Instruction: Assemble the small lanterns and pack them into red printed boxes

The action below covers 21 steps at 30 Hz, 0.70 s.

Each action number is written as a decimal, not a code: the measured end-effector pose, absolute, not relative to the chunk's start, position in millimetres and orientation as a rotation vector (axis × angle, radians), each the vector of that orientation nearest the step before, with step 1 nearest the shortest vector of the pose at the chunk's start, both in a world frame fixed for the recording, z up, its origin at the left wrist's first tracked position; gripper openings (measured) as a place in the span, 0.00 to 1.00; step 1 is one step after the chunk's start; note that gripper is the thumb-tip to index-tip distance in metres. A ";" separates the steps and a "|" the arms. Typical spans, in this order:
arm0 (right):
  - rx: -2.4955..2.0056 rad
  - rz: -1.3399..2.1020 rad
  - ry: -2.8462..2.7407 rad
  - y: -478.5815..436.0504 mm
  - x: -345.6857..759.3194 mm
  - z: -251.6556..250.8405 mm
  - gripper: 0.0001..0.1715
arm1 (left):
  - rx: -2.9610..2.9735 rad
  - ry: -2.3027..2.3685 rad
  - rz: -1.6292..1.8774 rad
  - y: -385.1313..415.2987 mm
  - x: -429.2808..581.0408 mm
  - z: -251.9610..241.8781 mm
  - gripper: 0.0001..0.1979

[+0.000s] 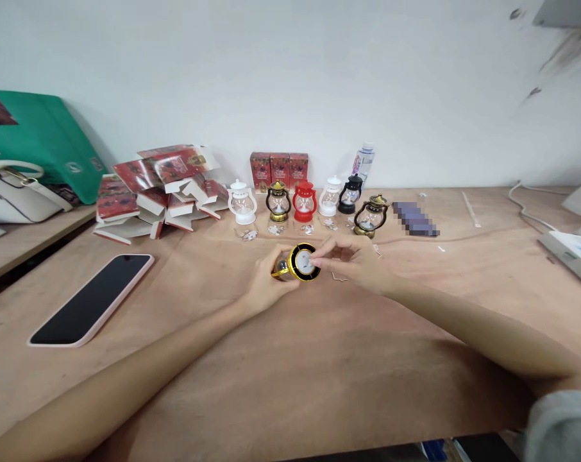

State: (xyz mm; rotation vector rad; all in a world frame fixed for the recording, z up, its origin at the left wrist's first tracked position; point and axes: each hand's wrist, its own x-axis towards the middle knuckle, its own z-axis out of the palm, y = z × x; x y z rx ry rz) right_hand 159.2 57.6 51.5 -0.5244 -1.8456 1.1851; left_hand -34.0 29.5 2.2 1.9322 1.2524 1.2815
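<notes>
My left hand (pixel 266 279) is wrapped round a small gold-and-black lantern (pixel 283 273), tipped so that its round base faces me. A white disc (pixel 304 261) sits in the middle of that base, ringed in black and gold. At the disc's right edge, the thumb and fingers of my right hand (pixel 351 262) are pinched together; what lies between them, if anything, is too small to make out. Beyond my hands stand several lanterns: two white ones (pixel 242 204), a black-and-gold one (pixel 278 202), a red one (pixel 304 202), a black one (pixel 349 196) and a bronze one (pixel 371 217).
Red printed cartons (pixel 151 186) are heaped at the back left, and three red boxes (pixel 279 170) stand by the wall. A phone (pixel 93 300) lies at left. Small white scraps (pixel 247 235) lie before the lanterns. A bottle (pixel 365 160) and a cable (pixel 526 205) are farther right.
</notes>
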 end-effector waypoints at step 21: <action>-0.512 0.628 -1.955 54.9 154.5 33.6 0.10 | 1.912 1.245 1.242 28.9 -33.6 4.2 0.22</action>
